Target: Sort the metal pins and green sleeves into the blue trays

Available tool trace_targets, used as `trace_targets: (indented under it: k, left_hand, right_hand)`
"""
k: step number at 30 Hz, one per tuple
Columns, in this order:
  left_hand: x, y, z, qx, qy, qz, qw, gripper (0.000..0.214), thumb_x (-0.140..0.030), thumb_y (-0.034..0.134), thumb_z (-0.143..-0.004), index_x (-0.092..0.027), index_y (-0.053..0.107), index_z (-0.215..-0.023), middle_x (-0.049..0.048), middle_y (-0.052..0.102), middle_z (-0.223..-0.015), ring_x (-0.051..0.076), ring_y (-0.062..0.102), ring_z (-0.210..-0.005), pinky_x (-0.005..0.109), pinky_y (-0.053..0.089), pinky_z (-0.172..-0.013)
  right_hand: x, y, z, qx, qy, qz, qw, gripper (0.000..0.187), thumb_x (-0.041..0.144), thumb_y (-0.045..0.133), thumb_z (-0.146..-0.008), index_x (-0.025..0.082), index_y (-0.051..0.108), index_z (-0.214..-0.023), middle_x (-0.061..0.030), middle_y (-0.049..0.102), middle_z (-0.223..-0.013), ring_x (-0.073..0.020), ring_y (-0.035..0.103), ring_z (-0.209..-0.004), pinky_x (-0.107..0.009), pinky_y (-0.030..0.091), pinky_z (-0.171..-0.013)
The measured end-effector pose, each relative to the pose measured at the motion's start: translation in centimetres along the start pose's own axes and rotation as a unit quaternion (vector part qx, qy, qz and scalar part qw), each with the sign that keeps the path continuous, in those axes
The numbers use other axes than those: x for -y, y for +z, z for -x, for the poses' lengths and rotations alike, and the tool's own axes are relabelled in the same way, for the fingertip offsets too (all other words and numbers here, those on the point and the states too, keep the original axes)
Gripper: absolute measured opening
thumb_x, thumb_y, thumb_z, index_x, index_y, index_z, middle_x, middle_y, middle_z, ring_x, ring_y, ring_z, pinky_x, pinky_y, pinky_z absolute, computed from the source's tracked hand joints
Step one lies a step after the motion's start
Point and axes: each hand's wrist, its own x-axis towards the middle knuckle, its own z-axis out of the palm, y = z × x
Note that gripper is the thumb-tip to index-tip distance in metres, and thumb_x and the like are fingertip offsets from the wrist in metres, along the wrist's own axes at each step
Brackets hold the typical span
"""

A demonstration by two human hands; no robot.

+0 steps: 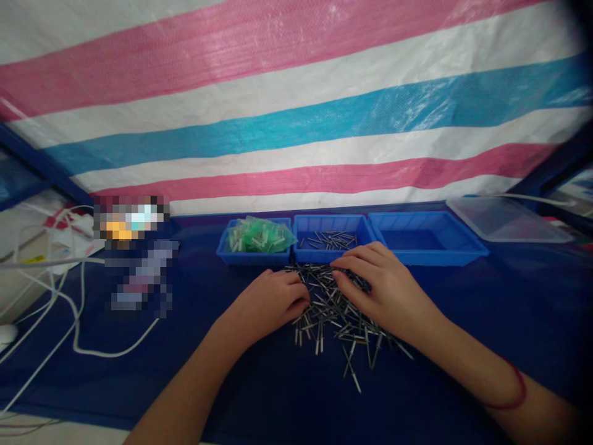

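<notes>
A loose heap of small metal pins (334, 316) lies on the dark blue table cover (486, 309) in front of three blue trays. My left hand (271, 303) rests at the heap's left edge, fingers curled inward against the pins. My right hand (377, 281) lies flat over the heap's upper right part, fingers stretched toward the left. The middle tray (331, 238) holds several of the same pins. The left tray (254, 242) holds a clear bag of green parts. The right tray (426, 238) shows only its bare bottom.
A clear plastic lid (504, 219) sits at the back right. White cables (69, 309) trail over the table's left side beside a blurred-out object (139, 259). A striped pink, white and blue tarp (296, 105) hangs close behind the trays.
</notes>
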Motion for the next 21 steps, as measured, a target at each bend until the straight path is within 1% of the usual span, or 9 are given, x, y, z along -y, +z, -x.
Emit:
trace_targets:
  k: [3,9,16,18,21]
  left_hand:
    - [0.04,0.00,0.08,-0.005,-0.008,-0.004,1.000,0.012,-0.024,0.054,-0.090,-0.019,0.065,-0.089,0.0016,0.063,-0.091,0.015,0.060,-0.082,0.028,0.041,-0.070]
    - [0.09,0.01,0.21,0.004,-0.005,0.039,0.999,0.011,-0.026,0.058,-0.088,-0.020,0.067,-0.089,0.0013,0.065,-0.092,0.016,0.061,-0.085,0.028,0.041,-0.071]
    - [0.16,0.30,0.08,0.006,-0.028,0.033,0.999,0.013,-0.023,0.053,-0.091,-0.019,0.065,-0.091,0.0024,0.064,-0.095,0.017,0.060,-0.085,0.029,0.043,-0.073]
    - [0.28,0.10,0.04,-0.012,-0.043,0.039,0.998,0.015,-0.023,0.050,-0.092,-0.017,0.064,-0.091,0.0037,0.062,-0.094,0.017,0.060,-0.083,0.030,0.043,-0.073]
    - [0.24,-0.27,-0.03,-0.076,-0.067,0.084,0.991,0.018,-0.023,0.046,-0.094,-0.015,0.062,-0.092,0.0050,0.060,-0.093,0.017,0.058,-0.085,0.029,0.044,-0.077]
  right_hand:
    - [0.02,0.01,0.00,-0.004,-0.004,-0.001,1.000,0.016,0.023,0.052,-0.088,0.018,0.067,-0.092,-0.0086,0.068,-0.090,-0.0223,0.058,-0.085,-0.039,0.045,-0.076]
    - [-0.01,0.04,0.07,0.005,-0.004,-0.004,1.000,0.016,0.023,0.053,-0.088,0.018,0.067,-0.092,-0.0080,0.068,-0.090,-0.0221,0.057,-0.085,-0.040,0.045,-0.077]
    - [-0.03,0.14,0.05,0.016,-0.007,-0.010,1.000,0.016,0.023,0.053,-0.088,0.018,0.068,-0.089,-0.0080,0.068,-0.089,-0.0219,0.057,-0.085,-0.039,0.045,-0.077]
    - [0.09,0.24,0.07,0.017,-0.010,-0.013,1.000,0.015,0.024,0.053,-0.088,0.018,0.067,-0.089,-0.0079,0.068,-0.090,-0.0220,0.057,-0.085,-0.039,0.045,-0.078]
    - [0.53,0.49,0.18,0.027,-0.008,-0.029,0.999,0.016,0.029,0.057,-0.088,0.018,0.066,-0.091,-0.0077,0.068,-0.092,-0.0224,0.057,-0.087,-0.040,0.045,-0.079]
